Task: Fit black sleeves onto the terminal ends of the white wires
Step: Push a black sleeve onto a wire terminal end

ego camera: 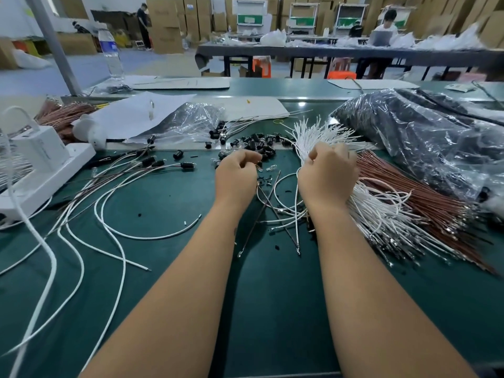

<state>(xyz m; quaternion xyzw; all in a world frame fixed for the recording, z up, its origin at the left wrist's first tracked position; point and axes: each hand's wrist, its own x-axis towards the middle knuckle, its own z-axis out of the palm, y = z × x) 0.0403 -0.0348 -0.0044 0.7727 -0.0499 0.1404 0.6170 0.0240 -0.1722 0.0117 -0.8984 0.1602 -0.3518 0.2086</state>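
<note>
The right hand [328,173] grips the bundle of thin white wires [324,135] upright, probably to single one out. The left hand [236,174], fingers curled, hovers beside the loose black plastic sleeves [255,145] on the green surface [169,268]; whether it pinches one cannot be told.

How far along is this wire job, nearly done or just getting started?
Early, it seems. A few wires with black sleeves already fitted lie at the left. The right hand grips the bundle of white wires; the left hand is curled by the loose sleeve pile, its hold unclear. That thick bundle is what remains.
</note>
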